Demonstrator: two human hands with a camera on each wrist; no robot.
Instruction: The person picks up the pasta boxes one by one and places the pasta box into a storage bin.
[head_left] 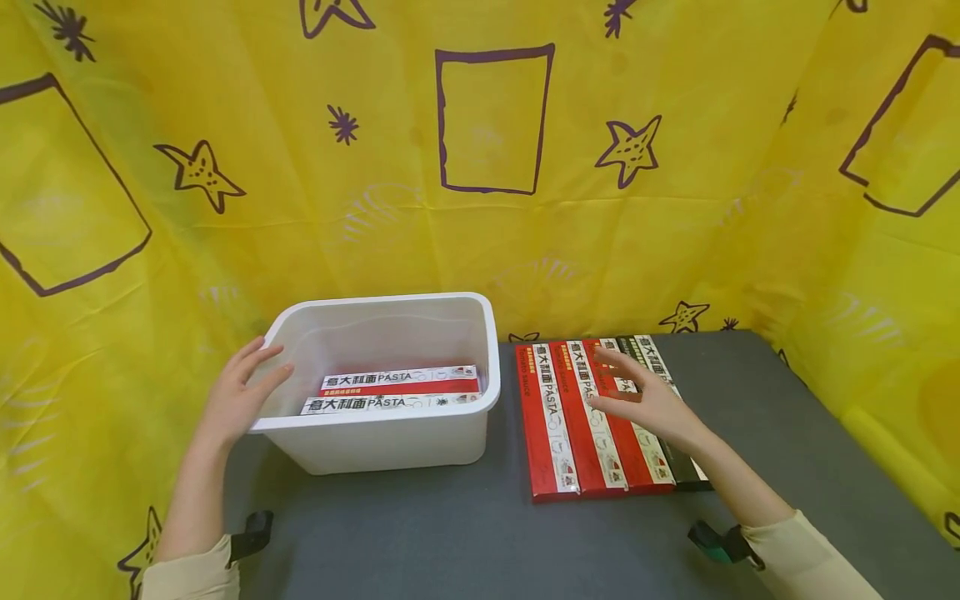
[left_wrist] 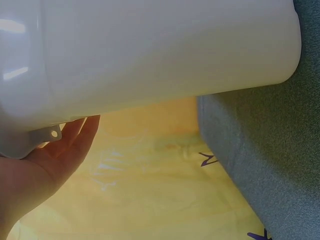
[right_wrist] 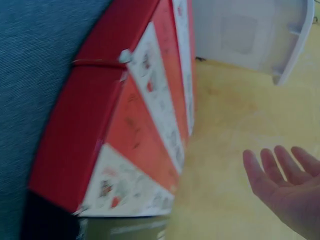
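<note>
The right hand [head_left: 656, 408] is best brought straight down over one box, thumb on one long side and fingers on the other. The boxes lie tight against each other, so easing one away from its neighbour first would probably give the fingertips room. A grip near mid-length should keep a long box level. The left hand [head_left: 240, 392] is well placed to steady the white bin [head_left: 390, 450].

The right hand's fingers are apart and hold nothing. Below them, right of centre in the frame, lie three red pasta boxes [head_left: 590, 450] and, at the row's right, a dark box [head_left: 684, 471], all on the grey table [head_left: 420, 542]. The right wrist view shows the red boxes at left, apart from the hand at lower right.

The left hand's fingers are spread at the bin's left rim; whether they press it, I cannot tell. More pasta boxes [head_left: 405, 387] lie inside, left of centre.
</note>
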